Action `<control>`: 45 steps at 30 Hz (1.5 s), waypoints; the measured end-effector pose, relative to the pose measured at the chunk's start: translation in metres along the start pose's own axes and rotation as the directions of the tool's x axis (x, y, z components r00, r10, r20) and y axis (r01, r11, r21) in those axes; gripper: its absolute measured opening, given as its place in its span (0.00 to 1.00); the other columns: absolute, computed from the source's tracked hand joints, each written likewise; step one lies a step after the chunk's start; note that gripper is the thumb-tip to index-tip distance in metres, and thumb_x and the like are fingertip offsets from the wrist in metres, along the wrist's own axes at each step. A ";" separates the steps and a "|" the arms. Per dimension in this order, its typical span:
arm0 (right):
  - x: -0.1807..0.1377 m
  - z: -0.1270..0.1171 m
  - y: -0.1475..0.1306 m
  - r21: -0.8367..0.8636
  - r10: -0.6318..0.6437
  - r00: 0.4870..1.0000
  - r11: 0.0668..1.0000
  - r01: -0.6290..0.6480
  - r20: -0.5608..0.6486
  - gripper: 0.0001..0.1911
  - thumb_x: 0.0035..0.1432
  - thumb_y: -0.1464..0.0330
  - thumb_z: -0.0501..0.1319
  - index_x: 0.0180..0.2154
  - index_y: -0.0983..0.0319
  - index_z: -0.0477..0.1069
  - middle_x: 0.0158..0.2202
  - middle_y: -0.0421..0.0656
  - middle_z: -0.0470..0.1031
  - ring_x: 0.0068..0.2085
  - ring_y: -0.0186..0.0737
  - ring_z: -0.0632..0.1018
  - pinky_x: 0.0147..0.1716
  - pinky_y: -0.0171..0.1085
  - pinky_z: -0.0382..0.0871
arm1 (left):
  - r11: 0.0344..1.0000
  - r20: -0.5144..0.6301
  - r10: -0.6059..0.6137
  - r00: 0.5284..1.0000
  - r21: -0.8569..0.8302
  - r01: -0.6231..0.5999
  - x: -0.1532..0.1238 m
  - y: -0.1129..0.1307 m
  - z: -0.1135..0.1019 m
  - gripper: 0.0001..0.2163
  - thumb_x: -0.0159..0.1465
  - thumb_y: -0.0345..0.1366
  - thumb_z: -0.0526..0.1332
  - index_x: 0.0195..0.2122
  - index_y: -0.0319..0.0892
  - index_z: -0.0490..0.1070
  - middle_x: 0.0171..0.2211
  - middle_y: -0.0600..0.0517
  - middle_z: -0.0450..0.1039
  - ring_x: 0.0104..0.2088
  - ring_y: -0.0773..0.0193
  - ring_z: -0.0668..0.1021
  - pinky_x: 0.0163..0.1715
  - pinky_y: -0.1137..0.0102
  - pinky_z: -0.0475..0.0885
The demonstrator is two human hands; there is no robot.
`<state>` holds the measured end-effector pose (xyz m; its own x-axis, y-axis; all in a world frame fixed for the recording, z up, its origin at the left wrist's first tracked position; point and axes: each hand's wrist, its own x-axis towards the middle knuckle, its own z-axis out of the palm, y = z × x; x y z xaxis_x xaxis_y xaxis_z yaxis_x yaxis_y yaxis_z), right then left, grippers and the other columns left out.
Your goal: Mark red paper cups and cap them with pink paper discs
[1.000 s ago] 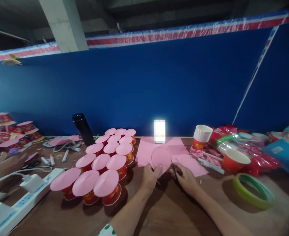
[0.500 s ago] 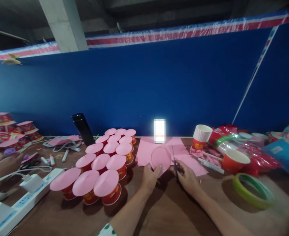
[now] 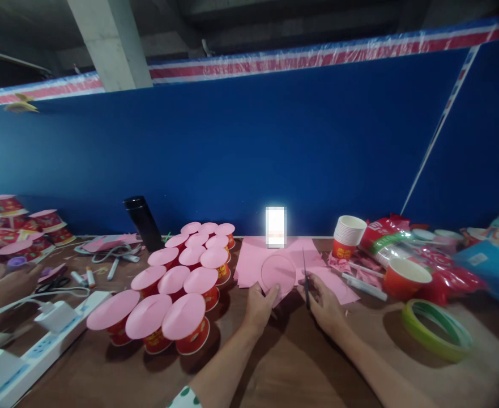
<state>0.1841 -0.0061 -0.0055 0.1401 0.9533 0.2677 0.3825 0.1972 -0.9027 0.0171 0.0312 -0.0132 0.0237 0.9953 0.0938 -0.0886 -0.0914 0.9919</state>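
My left hand point(image 3: 260, 305) pinches the lower edge of a pink paper piece point(image 3: 278, 273) marked with a drawn circle, thumb on top. In my right hand point(image 3: 323, 303) is a pair of dark scissors point(image 3: 306, 286), blades pointing away from me, just right of the paper and apart from it. Behind both hands lies a stack of pink paper sheets point(image 3: 249, 263). A further pink sheet point(image 3: 340, 286) with a curved line lies beyond my right fingers. Left of my hands stand rows of red paper cups topped with pink paper discs point(image 3: 184, 316).
A white power strip point(image 3: 41, 351), a black bottle point(image 3: 143, 224) and a co-worker's hand point(image 3: 7, 289) are at left. To the right are stacked paper cups point(image 3: 348, 235), a single cup point(image 3: 406, 277), a marker point(image 3: 365, 286), red packaging point(image 3: 448, 269) and a green tape roll point(image 3: 436, 328).
My right hand and the scissors have shifted slightly right, away from the pink paper piece. My left hand and the paper have stayed in place.
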 end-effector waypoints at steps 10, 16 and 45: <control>0.001 0.002 0.010 -0.019 -0.055 0.997 0.998 0.054 -0.047 0.28 0.57 0.59 0.58 0.57 0.63 0.60 0.53 0.53 0.70 0.52 0.47 0.74 0.50 0.45 0.70 | 1.000 -0.004 -0.008 1.000 0.000 0.008 -0.002 0.002 0.000 0.18 0.52 0.44 0.65 0.36 0.32 0.75 0.33 0.42 0.78 0.34 0.57 0.78 0.34 0.67 0.72; 0.002 0.000 0.012 -0.125 -0.090 0.995 0.989 0.085 -0.032 0.30 0.55 0.60 0.59 0.57 0.63 0.59 0.55 0.53 0.69 0.54 0.49 0.72 0.53 0.48 0.67 | 1.000 -0.002 -0.002 1.000 0.004 0.002 -0.001 0.003 0.000 0.15 0.53 0.40 0.64 0.35 0.33 0.75 0.31 0.45 0.78 0.32 0.59 0.78 0.32 0.69 0.71; -0.001 -0.004 -0.014 -0.077 0.080 0.996 0.994 -0.083 -0.045 0.14 0.52 0.58 0.58 0.24 0.58 0.57 0.17 0.34 0.63 0.19 0.34 0.68 0.17 0.32 0.61 | 1.000 0.005 0.004 1.000 -0.008 -0.004 0.000 0.003 0.001 0.16 0.52 0.41 0.65 0.36 0.32 0.76 0.33 0.43 0.79 0.35 0.57 0.78 0.36 0.66 0.72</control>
<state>0.1824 -0.0110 0.0085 0.2114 0.9546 0.2099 0.4389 0.0991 -0.8931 0.0174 0.0307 -0.0100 0.0284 0.9947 0.0985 -0.0967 -0.0954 0.9907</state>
